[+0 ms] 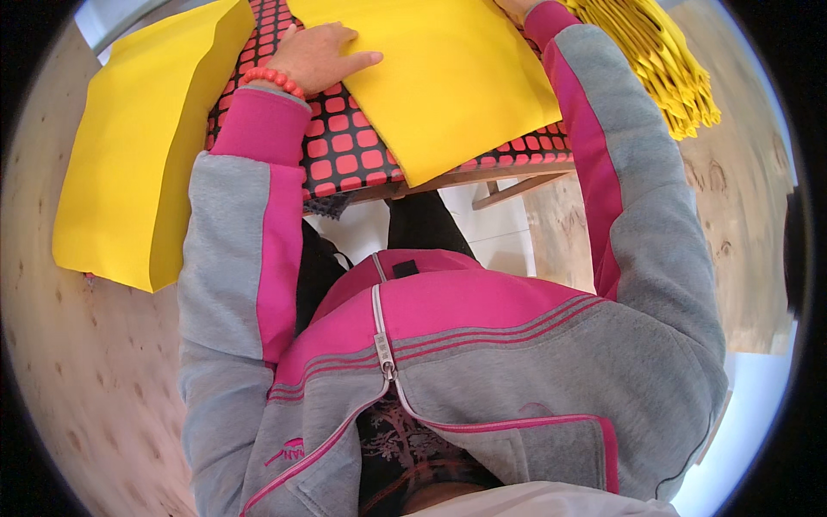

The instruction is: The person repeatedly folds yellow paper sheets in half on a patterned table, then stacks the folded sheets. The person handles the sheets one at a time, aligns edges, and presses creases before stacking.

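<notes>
A flat yellow sheet of cloth-like material [457, 77] lies on the table, one corner reaching past the near edge. My left hand [317, 57] rests with fingers spread at the sheet's left edge, thumb and fingertips on the yellow; a red bead bracelet circles that wrist. At the top rim, my right hand [517, 7] is by the sheet's far right side. Most of it is cut off by the picture's edge, so its fingers do not show.
On the left, a thick stack of yellow sheets [138, 129] overhangs the table. Folded yellow pieces [659, 65] are piled beyond my right forearm. A red-and-black checked cover [345, 155] lies over the wooden table. Wooden boards [103, 370] stand at the left.
</notes>
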